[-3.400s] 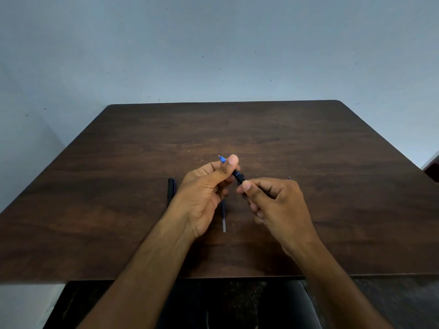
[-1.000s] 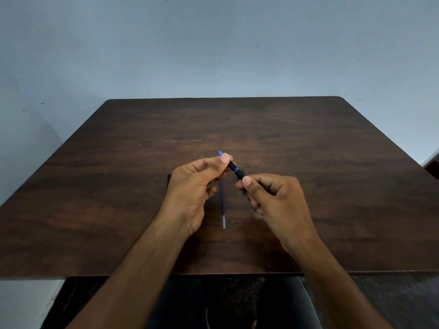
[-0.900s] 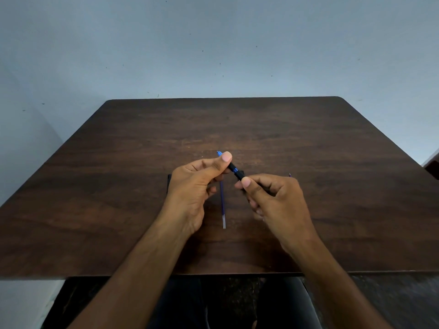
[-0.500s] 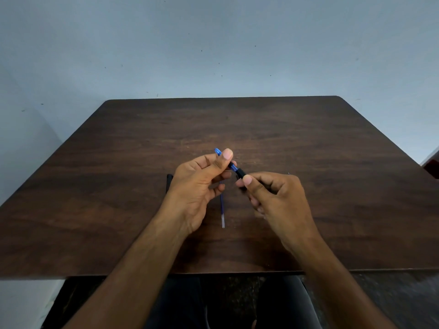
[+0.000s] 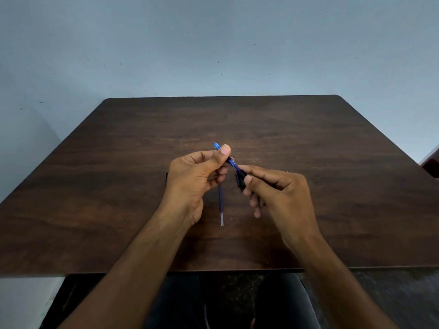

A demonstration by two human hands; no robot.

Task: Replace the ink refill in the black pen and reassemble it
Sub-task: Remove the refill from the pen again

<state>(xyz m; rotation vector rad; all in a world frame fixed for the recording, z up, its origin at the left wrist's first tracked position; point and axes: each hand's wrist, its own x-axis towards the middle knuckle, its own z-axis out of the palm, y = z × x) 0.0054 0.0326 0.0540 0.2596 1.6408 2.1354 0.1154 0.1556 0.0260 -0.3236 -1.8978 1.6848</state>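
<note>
Head view: left hand [image 5: 194,179] pinches a blue refill [image 5: 230,160]; right hand [image 5: 280,193] grips the black pen barrel [image 5: 240,178]. Another refill [image 5: 221,203] lies beneath on the counter [image 5: 332,186]; left hand hides a black piece [image 5: 167,176].

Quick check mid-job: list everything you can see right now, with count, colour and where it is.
Blue refill: one, blue, held in the air between both hands, tip up and to the left, lower end in the black pen barrel.
Black pen barrel: one, black, in the right hand, mostly hidden by it.
Spare refill: one, blue with a pale end, lying on the table between the hands.
Dark part: one, black, on the table behind the left hand, mostly hidden; cannot tell what it is.
Table: one, dark brown wood.
Wall: pale blue-grey, behind the table.
Left hand: pinches the blue refill near its tip.
Right hand: grips the black pen barrel.
</note>
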